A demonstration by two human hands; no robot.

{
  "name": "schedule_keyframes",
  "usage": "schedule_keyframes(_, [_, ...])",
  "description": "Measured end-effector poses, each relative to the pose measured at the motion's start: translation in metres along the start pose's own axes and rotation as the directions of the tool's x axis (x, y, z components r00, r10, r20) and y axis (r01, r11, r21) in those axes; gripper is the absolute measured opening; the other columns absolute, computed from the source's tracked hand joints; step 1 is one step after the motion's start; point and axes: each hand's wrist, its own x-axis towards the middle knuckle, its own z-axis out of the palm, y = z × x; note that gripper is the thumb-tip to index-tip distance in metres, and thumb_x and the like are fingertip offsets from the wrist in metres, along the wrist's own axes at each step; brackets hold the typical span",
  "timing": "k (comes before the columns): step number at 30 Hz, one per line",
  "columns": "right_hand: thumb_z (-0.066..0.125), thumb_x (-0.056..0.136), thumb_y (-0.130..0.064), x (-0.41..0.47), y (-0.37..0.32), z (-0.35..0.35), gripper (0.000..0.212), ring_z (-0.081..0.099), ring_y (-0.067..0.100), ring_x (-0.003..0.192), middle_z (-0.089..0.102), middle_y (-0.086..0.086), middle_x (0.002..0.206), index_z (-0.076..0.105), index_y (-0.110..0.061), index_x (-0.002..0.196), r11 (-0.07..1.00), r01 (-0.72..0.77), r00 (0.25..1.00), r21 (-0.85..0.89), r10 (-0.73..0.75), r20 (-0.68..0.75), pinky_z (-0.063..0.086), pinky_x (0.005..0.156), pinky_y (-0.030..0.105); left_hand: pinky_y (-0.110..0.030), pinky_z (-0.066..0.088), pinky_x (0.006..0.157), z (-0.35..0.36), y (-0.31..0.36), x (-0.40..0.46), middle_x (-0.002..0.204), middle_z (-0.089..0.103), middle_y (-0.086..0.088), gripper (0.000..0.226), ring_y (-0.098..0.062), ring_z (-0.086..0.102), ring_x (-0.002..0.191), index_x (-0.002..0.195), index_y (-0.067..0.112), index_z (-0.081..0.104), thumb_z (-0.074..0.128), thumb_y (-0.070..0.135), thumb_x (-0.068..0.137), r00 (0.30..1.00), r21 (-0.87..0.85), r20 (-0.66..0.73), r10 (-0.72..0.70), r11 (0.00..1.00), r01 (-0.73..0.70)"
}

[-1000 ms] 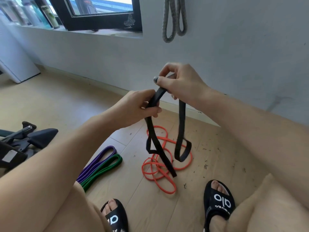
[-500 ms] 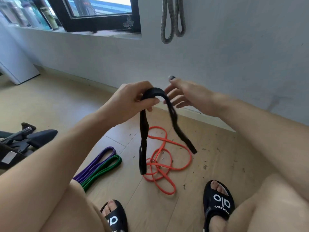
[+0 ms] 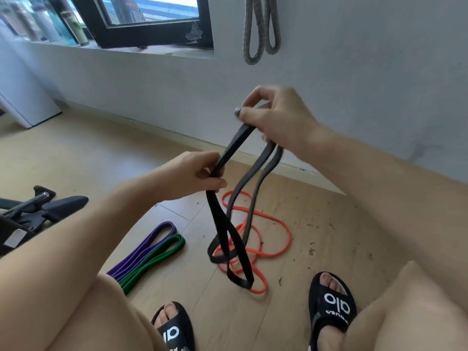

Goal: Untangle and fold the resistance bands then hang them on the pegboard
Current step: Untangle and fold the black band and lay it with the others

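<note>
I hold a black resistance band (image 3: 222,229) in both hands above the floor. My right hand (image 3: 276,120) pinches its upper part, higher and nearer the wall. My left hand (image 3: 195,176) grips a lower stretch, fingers curled round it. Loops of the black band hang down between my legs. Under them an orange band (image 3: 281,229) lies tangled on the wooden floor. A purple band (image 3: 149,247) and a green band (image 3: 157,259) lie folded side by side to the left. A grey band (image 3: 260,29) hangs on the wall above.
My feet in black slides (image 3: 331,300) stand at the bottom, knees on either side. Black exercise equipment (image 3: 33,211) sits at the left edge. A window frame (image 3: 152,34) and bottles on the sill are at the top left. Small debris dots the floor.
My right hand, open beside the band half a second ago, has taken hold of it and lifted it up and right. The left hand has dropped lower; the loops hang longer.
</note>
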Motion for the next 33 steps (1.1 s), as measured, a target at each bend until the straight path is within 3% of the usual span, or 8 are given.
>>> schedule_keyframes(4, [0.073, 0.087, -0.036, 0.004, 0.011, -0.025, 0.019, 0.049, 0.012, 0.054, 0.055, -0.008, 0.056, 0.066, -0.019, 0.082, 0.994, -0.028, 0.992, -0.108, 0.014, -0.123, 0.041, 0.062, 0.031, -0.032, 0.057, 0.072, -0.001, -0.013, -0.003, 0.070, 0.065, 0.006, 0.025, -0.010, 0.071, 0.067, 0.081, 0.015, 0.053, 0.076, 0.022, 0.091, 0.997, -0.064, -0.029, -0.067, 0.996, 0.065])
schedule_keyframes(8, [0.061, 0.099, -0.039, -0.005, 0.033, -0.032, 0.030, 0.053, 0.017, 0.057, 0.059, 0.001, 0.066, 0.065, -0.018, 0.078, 0.948, -0.144, 0.989, -0.286, 0.149, -0.005, 0.043, 0.058, 0.028, -0.034, 0.062, 0.075, -0.001, -0.008, -0.004, 0.080, 0.062, -0.015, 0.023, -0.022, 0.075, 0.070, 0.087, 0.003, 0.054, 0.075, 0.013, 0.090, 0.996, -0.235, -0.049, -0.078, 0.970, 0.064])
schedule_keyframes(15, [0.047, 0.104, -0.048, -0.008, 0.051, -0.030, 0.043, 0.060, 0.018, 0.069, 0.064, 0.001, 0.068, 0.064, -0.019, 0.077, 0.872, -0.197, 0.946, -0.447, 0.288, 0.145, 0.048, 0.074, 0.036, -0.033, 0.063, 0.077, -0.007, -0.002, -0.003, 0.088, 0.070, -0.012, 0.017, -0.021, 0.077, 0.076, 0.089, 0.014, 0.059, 0.076, 0.012, 0.090, 0.996, -0.250, -0.047, -0.079, 0.966, 0.064])
schedule_keyframes(19, [0.028, 0.108, -0.053, -0.014, 0.042, -0.011, 0.053, 0.069, 0.018, 0.103, 0.076, 0.000, 0.099, 0.069, -0.021, 0.096, 0.937, -0.228, 0.892, -0.263, 0.309, 0.329, 0.044, 0.107, 0.041, -0.037, 0.060, 0.087, -0.010, 0.009, -0.001, 0.084, 0.076, -0.005, 0.018, -0.019, 0.078, 0.080, 0.092, 0.007, 0.059, 0.076, 0.012, 0.089, 0.992, -0.308, -0.111, -0.061, 0.951, 0.024])
schedule_keyframes(22, [0.023, 0.108, -0.053, -0.018, 0.026, 0.007, 0.061, 0.067, 0.016, 0.113, 0.076, 0.003, 0.111, 0.071, -0.015, 0.108, 0.979, -0.198, 0.888, -0.048, 0.200, 0.414, 0.036, 0.116, 0.043, -0.037, 0.061, 0.082, -0.005, 0.023, 0.003, 0.086, 0.076, 0.000, 0.015, -0.017, 0.077, 0.076, 0.091, 0.012, 0.062, 0.077, 0.012, 0.089, 0.995, -0.265, -0.096, 0.022, 0.963, -0.047])
schedule_keyframes(25, [0.024, 0.110, -0.046, -0.021, 0.019, 0.024, 0.060, 0.071, 0.020, 0.089, 0.077, 0.004, 0.095, 0.074, -0.013, 0.107, 0.995, -0.095, 0.883, 0.028, 0.071, 0.465, 0.051, 0.098, 0.034, -0.030, 0.060, 0.068, -0.002, 0.032, 0.007, 0.081, 0.074, 0.008, 0.017, -0.020, 0.073, 0.061, 0.095, 0.023, 0.066, 0.077, 0.012, 0.089, 0.990, -0.270, -0.136, 0.047, 0.959, -0.083])
schedule_keyframes(28, [0.041, 0.108, -0.045, -0.021, 0.019, 0.023, 0.050, 0.060, 0.014, 0.057, 0.062, -0.011, 0.057, 0.073, -0.029, 0.073, 0.997, -0.052, 0.920, -0.063, 0.073, 0.385, 0.058, 0.067, 0.035, -0.037, 0.058, 0.060, -0.004, 0.036, 0.008, 0.080, 0.073, 0.008, 0.014, -0.023, 0.066, 0.053, 0.093, 0.017, 0.064, 0.078, 0.014, 0.089, 0.992, -0.252, -0.125, 0.031, 0.966, -0.062])
schedule_keyframes(33, [0.061, 0.098, -0.046, -0.016, 0.019, 0.007, 0.039, 0.052, 0.007, 0.053, 0.056, -0.005, 0.063, 0.070, -0.014, 0.076, 0.972, 0.036, 0.964, -0.231, 0.027, 0.265, 0.050, 0.055, 0.028, -0.038, 0.062, 0.066, -0.005, 0.027, 0.010, 0.083, 0.069, 0.003, 0.017, -0.023, 0.073, 0.061, 0.094, 0.022, 0.066, 0.080, 0.017, 0.087, 0.999, -0.240, -0.027, -0.022, 0.971, 0.015])
